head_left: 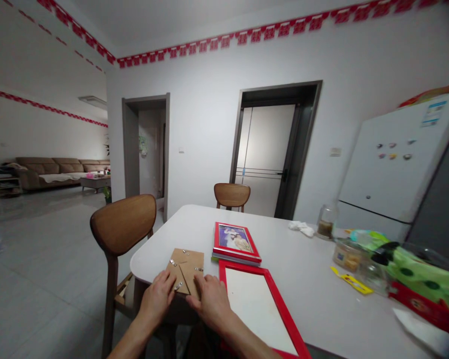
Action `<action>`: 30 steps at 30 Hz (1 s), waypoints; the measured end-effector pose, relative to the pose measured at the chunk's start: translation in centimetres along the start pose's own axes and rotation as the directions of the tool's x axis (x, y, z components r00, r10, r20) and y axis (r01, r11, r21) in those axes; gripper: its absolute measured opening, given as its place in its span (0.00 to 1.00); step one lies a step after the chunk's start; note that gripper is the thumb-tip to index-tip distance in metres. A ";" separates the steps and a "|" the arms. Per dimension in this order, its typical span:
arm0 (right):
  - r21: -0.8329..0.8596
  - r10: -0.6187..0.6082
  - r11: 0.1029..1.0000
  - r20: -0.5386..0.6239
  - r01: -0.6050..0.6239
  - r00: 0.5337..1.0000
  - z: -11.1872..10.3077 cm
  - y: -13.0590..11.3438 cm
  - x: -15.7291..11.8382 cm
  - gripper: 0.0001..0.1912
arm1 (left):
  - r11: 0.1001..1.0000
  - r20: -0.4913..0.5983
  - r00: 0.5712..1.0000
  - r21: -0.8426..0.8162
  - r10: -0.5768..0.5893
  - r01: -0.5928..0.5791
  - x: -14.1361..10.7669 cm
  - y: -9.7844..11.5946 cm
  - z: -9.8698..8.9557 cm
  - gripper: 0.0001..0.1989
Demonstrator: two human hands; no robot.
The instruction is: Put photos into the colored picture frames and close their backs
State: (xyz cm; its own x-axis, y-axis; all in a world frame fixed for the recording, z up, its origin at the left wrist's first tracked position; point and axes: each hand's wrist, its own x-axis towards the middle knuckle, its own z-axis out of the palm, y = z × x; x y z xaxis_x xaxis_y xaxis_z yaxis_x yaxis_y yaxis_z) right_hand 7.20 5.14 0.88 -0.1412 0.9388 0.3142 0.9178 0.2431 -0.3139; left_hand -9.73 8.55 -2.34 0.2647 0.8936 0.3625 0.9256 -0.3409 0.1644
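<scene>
A brown picture-frame backing board (194, 259) with several small metal clips and a cut-out stand flap lies at the table's near left edge. My left hand (159, 295) grips its left side, fingers curled at the edge. On the opposite side my right hand (212, 298) holds the lower right edge, thumb and fingers closed on it. Right of my hands is a large red frame (273, 294) around a white panel, partly covered by my right forearm. Beyond that, a smaller red-framed photo (235, 238) rests on top of another frame.
The white table (284, 249) also carries a glass jar (326, 222), crumpled tissue (301, 228), a clear food tub (347, 254), a yellow packaged item (351, 280) and a green bag (426, 274). Wooden chairs stand at the left (125, 224) and far side (232, 194).
</scene>
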 end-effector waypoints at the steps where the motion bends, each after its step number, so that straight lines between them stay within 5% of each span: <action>1: 0.012 0.014 1.000 -0.010 -0.013 1.000 -0.1 -0.2 0.1 0.18 | 1.000 -0.042 0.999 0.000 0.019 -0.019 -0.1 0.2 0.0 0.19; 6: 0.126 -0.048 0.990 -0.096 0.060 0.994 -3.5 0.6 -1.6 0.14 | 0.980 -0.242 0.956 -0.064 0.167 -0.188 -1.2 2.5 -1.2 0.16; 10: 0.123 -0.080 0.988 -0.128 0.096 0.988 -6.4 4.2 -5.8 0.16 | 0.908 -0.325 0.887 -0.149 0.328 -0.391 -2.6 6.9 -2.2 0.16; 14: 0.062 -0.040 0.997 -0.148 0.050 0.988 -7.4 9.5 -9.8 0.18 | 0.841 -0.162 0.880 -0.260 0.446 -0.474 -3.3 12.2 -2.1 0.17; 18: 0.011 0.051 0.999 -0.156 -0.049 0.987 -7.0 13.1 -11.5 0.18 | 0.832 0.036 0.894 -0.383 0.447 -0.401 -2.9 15.4 -1.2 0.20; 26: -0.072 0.077 0.994 -0.141 -0.088 0.987 -5.2 14.0 -11.3 0.17 | 0.865 0.235 0.874 -0.389 0.426 -0.316 -2.2 15.9 -1.8 0.14; 30: -0.087 0.067 0.993 -0.095 -0.075 0.993 -5.4 13.8 -11.5 0.17 | 0.845 0.254 0.855 -0.428 0.452 -0.319 -2.7 15.3 -2.3 0.25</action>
State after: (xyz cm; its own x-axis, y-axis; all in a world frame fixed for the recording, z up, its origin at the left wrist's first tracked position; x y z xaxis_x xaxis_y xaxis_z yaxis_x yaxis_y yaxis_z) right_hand 23.54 -3.64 -2.24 -0.0437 0.9257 0.3758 0.9547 0.1495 -0.2573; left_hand 3.12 0.20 1.35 0.7133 0.6844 0.1511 0.5821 -0.6986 0.4161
